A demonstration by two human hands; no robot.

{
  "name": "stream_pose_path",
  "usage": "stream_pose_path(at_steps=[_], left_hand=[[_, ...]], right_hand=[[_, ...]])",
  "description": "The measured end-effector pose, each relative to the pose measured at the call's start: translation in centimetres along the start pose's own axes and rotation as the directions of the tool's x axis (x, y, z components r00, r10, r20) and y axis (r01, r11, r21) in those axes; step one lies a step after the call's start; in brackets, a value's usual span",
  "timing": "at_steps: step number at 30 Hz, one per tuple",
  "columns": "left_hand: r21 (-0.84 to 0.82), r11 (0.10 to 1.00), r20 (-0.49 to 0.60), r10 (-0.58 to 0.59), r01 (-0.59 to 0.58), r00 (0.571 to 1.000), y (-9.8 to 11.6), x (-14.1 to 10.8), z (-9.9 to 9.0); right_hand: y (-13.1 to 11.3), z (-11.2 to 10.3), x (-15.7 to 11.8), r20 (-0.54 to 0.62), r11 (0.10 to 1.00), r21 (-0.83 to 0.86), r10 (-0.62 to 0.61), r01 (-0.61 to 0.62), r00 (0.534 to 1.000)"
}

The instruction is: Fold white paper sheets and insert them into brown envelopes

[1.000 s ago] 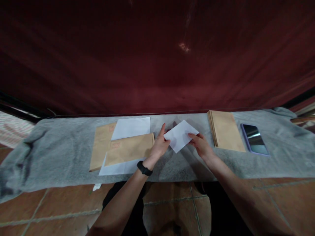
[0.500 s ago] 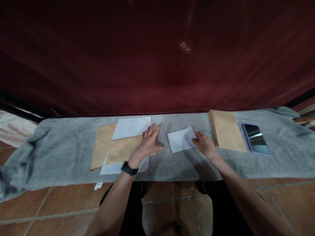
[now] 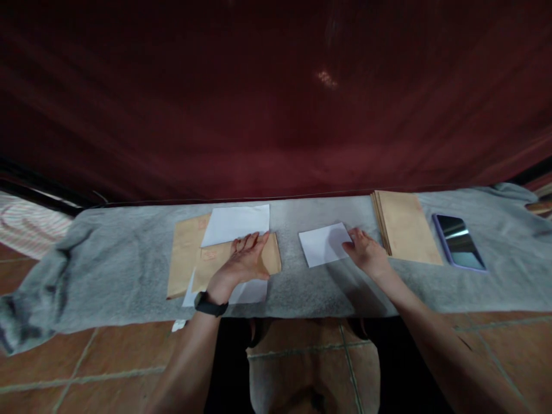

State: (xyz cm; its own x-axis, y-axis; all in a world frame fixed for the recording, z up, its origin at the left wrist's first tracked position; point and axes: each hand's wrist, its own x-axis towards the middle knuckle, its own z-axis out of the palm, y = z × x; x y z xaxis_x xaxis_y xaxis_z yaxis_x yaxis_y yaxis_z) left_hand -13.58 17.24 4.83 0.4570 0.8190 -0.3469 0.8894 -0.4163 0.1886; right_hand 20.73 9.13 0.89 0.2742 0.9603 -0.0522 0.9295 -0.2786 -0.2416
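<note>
My left hand [image 3: 244, 263], with a dark watch on the wrist, reaches over a brown envelope [image 3: 271, 256]. Its fingers and thumb are apart, and I cannot tell whether they press on the paper. That envelope lies across white sheets [image 3: 236, 218] and partly over another brown envelope [image 3: 183, 247]. At the right edge of a small folded white paper [image 3: 324, 244] is my right hand [image 3: 364, 251], thumb and fingers closed on the edge. The folded paper rests nearly flat on the grey cloth.
A stack of brown envelopes [image 3: 407, 227] lies to the right, beside a phone [image 3: 459, 241] in a purple case. Grey cloth [image 3: 121, 259] covers the narrow surface. A dark red panel [image 3: 276, 115] rises behind it. Tiled floor [image 3: 116, 356] shows in front.
My left hand has moved left and back over the brown envelope. My right hand stays at the folded paper's edge. The whole view has shifted slightly.
</note>
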Motion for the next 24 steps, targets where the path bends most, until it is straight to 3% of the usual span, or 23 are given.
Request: stream_pose_path(at_steps=[4,7,11,14,18,24], left_hand=[[-0.023,1.0,-0.047,0.017,-0.018,0.999,0.2,-0.3,0.0],[-0.037,0.998,-0.107,0.044,-0.048,0.993,-0.2,0.0,0.4],[-0.041,0.995,-0.226,0.085,-0.096,0.97,-0.3,0.9,1.3],[-0.017,0.992,-0.317,0.114,-0.126,0.941,0.6,1.3,1.5],[-0.026,0.991,-0.347,0.114,-0.131,0.931,2.1,1.6,0.8],[-0.273,0.95,-0.419,0.026,-0.153,0.908,1.9,3.1,-0.5]], right_hand=[[-0.5,0.2,0.2,-0.134,0.995,0.009,-0.102,0.104,0.986],[-1.9,1.0,0.2,-0.212,0.949,0.171,-0.227,0.265,0.951],[-4.9,2.1,-0.8,-0.191,0.848,0.356,-0.346,0.393,0.919],[-7.0,2.4,-1.9,-0.148,0.815,0.398,-0.396,0.422,0.906],[-8.9,2.8,-2.4,-0.116,0.799,0.429,-0.414,0.422,0.903],[-10.3,4.1,-2.0,-0.025,0.77,0.551,-0.369,0.321,0.929]])
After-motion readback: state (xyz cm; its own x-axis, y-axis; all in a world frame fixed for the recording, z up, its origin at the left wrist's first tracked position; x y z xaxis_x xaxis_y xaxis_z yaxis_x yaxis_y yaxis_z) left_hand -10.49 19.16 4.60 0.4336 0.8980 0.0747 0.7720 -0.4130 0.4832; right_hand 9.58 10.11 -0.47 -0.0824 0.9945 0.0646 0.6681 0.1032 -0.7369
